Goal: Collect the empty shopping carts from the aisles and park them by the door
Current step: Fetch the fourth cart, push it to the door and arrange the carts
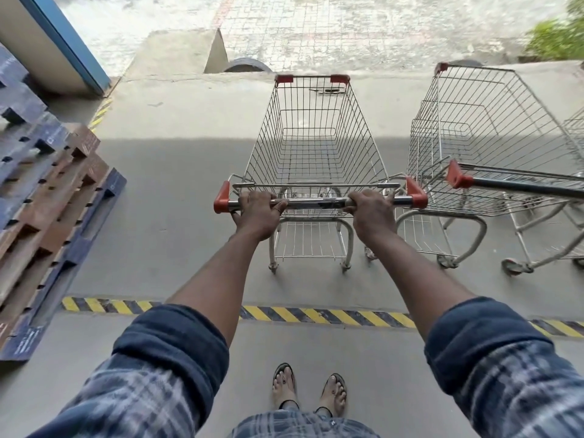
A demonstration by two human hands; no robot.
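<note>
An empty wire shopping cart (pixel 311 143) with red corner caps stands straight ahead of me on the grey concrete floor. My left hand (pixel 257 213) is closed around the left part of its chrome handle bar (pixel 319 202). My right hand (pixel 373 213) grips the same bar further right. A second empty cart (pixel 474 128) is parked just to the right, almost touching the first. The red-capped handle (pixel 518 184) of a third cart crosses in front of it at the right edge.
A stack of blue and brown pallets (pixel 47 191) lies on the left. A yellow-black hazard stripe (pixel 316 314) crosses the floor under my arms. Ahead, the concrete ends at a ramp edge (pixel 218 58) with paving beyond. A blue-edged wall (pixel 63 39) stands at the top left.
</note>
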